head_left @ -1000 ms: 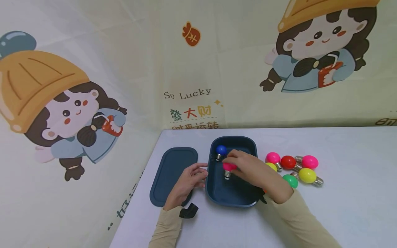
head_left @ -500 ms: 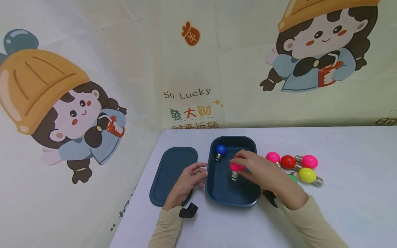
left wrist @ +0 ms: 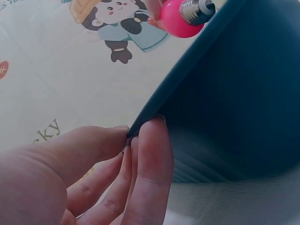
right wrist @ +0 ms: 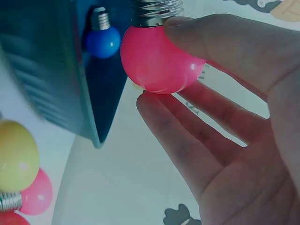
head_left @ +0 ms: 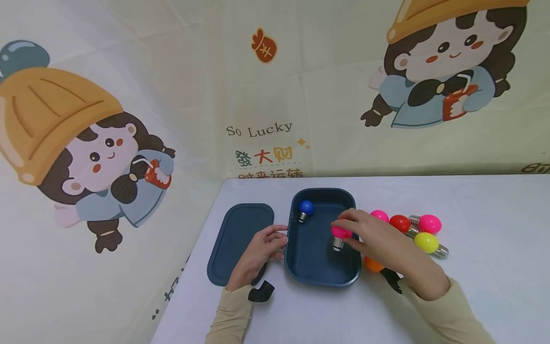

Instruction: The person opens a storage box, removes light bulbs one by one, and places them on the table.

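At nine o'clock on the white table lies a dark blue lid, flat and apart from its box. Just right of it the left hand rests with loosely curled fingers whose tips touch the outer wall of the dark blue box; the left wrist view shows the fingertips against the rim, steadying rather than gripping. Inside the box, at eleven o'clock, a blue bulb lies with its screw base pointing toward the person. Further right, over the box's three o'clock side, the right hand pinches a pink bulb by its round globe, thumb on one side and fingers under the other, metal base hanging down; the right wrist view shows the globe held between thumb and fingertips. I judge this bulb light, smooth and somewhat slippery, its shell probably brittle, so a gentle hold around the widest part of the globe suits it better than the narrow threaded base. Beyond the box at three o'clock sit the loose bulbs: another pink one, a red bulb, a magenta bulb, a yellow bulb, and an orange bulb partly hidden under the right wrist.
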`<action>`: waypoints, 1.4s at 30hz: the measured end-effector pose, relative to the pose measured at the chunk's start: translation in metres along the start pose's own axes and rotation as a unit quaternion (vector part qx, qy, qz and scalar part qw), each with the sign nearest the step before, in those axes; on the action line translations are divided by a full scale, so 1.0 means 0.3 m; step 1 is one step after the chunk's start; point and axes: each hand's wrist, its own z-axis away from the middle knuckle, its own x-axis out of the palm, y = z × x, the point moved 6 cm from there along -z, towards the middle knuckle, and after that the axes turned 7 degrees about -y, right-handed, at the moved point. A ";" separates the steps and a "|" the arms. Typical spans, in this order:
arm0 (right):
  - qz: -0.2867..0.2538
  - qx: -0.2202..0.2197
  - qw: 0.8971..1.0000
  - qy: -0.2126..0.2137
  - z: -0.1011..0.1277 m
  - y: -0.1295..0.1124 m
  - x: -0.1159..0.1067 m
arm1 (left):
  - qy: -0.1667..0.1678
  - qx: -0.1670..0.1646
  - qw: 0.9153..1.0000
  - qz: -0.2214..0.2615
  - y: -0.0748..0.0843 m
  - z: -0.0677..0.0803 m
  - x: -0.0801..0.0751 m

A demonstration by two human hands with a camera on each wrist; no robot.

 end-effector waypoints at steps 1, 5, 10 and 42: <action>0.003 -0.003 1.000 0.005 0.006 0.002 -0.002 | 0.000 0.001 1.000 -0.002 0.000 0.001 0.000; 0.010 -0.008 1.000 0.024 0.035 0.013 -0.016 | -0.001 0.004 1.000 -0.004 0.000 0.004 0.004; 0.016 0.000 0.999 0.028 0.070 0.031 -0.034 | 0.002 0.004 1.000 -0.002 0.000 0.006 0.008; 0.051 0.066 0.996 0.016 0.291 0.190 -0.068 | 0.008 0.004 1.000 0.004 -0.005 0.026 0.025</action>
